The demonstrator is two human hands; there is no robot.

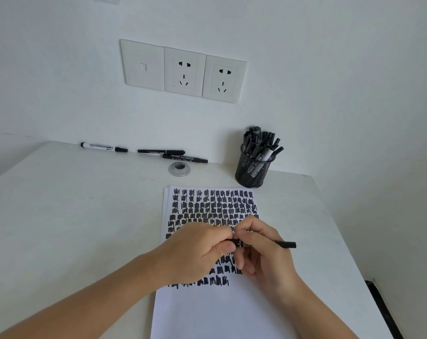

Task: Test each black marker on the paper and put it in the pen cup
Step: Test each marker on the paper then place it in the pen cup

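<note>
Head view — left hand (197, 250) and right hand (264, 250) fingers (243, 230) pinch marker (283, 244) above paper (207, 314).

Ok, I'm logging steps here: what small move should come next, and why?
Probably pull the hands apart to uncap: the left hand and right hand both grip one marker level above the paper, its tip hidden, so no scribble can start yet.

On the wall (330, 69), three white plates side by side: data plate (143, 66), middle socket (184, 72), right socket (223, 79). In the desk (73, 216), a round metal cable hole (179, 169).
</note>
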